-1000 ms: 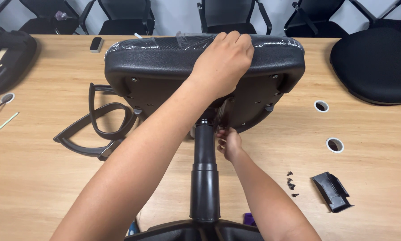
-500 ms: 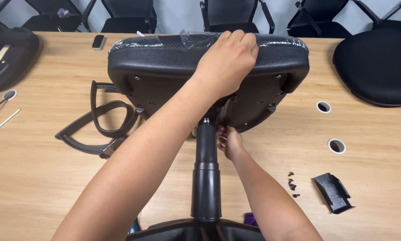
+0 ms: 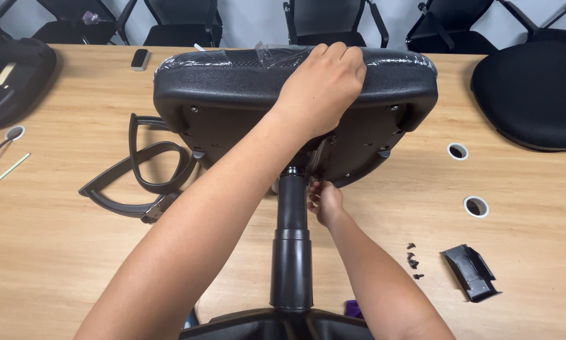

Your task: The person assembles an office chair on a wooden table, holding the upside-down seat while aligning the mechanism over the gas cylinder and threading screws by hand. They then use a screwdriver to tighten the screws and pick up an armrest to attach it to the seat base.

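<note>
A black chair seat (image 3: 232, 94), partly wrapped in clear plastic film, lies tipped on its edge on the wooden table (image 3: 62, 252), with its underside toward me. My left hand (image 3: 324, 85) grips the seat's upper rim. A black gas cylinder (image 3: 291, 252) runs from the seat's underside down to the chair base (image 3: 277, 324) at the bottom edge. My right hand (image 3: 324, 203) reaches up beside the cylinder, its curled fingers at the mechanism under the seat. Whether it holds anything is hidden.
Two black armrests (image 3: 141, 179) lie left of the seat. A small black plastic part (image 3: 470, 272) and several dark screws (image 3: 413, 259) lie at the right, near two cable holes (image 3: 457, 151). Another seat cushion (image 3: 535, 94) sits far right. Chairs stand behind the table.
</note>
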